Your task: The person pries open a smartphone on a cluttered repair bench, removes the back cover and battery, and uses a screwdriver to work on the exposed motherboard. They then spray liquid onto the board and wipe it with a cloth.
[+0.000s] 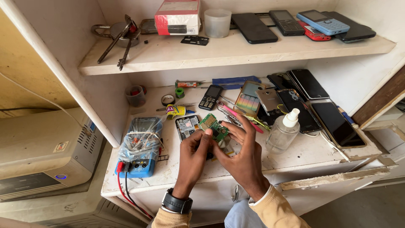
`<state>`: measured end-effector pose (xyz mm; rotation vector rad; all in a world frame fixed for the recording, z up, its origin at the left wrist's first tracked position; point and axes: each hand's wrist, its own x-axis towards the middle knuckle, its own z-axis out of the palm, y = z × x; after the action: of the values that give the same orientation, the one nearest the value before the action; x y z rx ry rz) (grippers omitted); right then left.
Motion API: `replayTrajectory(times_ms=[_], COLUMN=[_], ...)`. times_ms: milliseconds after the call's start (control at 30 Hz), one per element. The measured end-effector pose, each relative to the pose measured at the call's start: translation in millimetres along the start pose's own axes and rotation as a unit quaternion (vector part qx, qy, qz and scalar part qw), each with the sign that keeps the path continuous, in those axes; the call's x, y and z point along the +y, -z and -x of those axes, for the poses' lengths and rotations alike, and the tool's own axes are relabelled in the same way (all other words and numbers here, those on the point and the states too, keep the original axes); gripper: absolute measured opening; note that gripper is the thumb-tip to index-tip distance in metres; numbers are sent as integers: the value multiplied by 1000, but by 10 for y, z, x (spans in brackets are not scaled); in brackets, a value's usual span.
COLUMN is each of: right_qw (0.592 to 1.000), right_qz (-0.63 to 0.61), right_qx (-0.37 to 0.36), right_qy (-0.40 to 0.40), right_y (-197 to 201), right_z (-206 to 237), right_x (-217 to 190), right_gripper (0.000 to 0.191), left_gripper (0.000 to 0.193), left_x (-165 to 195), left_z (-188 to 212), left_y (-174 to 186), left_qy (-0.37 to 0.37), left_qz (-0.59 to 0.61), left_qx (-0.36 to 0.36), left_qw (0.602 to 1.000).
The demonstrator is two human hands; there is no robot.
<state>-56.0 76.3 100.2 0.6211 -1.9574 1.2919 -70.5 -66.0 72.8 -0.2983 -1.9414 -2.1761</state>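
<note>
Both hands, left hand [193, 158] & right hand [244, 154], pinch the green circuit board [214, 126] by fingertips, held above the bench's near edge; a slip could drop it on the spray bottle [283, 131] at right.

Bright even daylight, sharp focus, wide-angle edge distortion.

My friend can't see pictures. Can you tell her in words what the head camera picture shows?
Two hands, the left hand and right hand, hold a small green circuit board together above a cluttered white workbench. Around them lie many phones, a clear spray bottle and a blue multimeter wrapped in plastic.
</note>
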Motion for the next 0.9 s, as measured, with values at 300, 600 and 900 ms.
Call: replayTrajectory(times_ms=[300, 600, 900], right_qw=[993, 955, 851], right_qz=[24, -203, -367], right_qx=[-73, -23, 36], right_qy=[-87, -216, -375], right_y=[100, 168, 368], right_z=[6, 35, -23], right_x=[107, 475, 588], right_gripper=[69, 25, 24], left_gripper=[34, 39, 40], left_x=[-7, -81, 37], left_z=[-27, -40, -23], left_y=[19, 55, 45], left_qy=[-3, -26, -22], left_qz=[72, 40, 27], left_qx=[5, 38, 39], left_qw=[997, 998, 999])
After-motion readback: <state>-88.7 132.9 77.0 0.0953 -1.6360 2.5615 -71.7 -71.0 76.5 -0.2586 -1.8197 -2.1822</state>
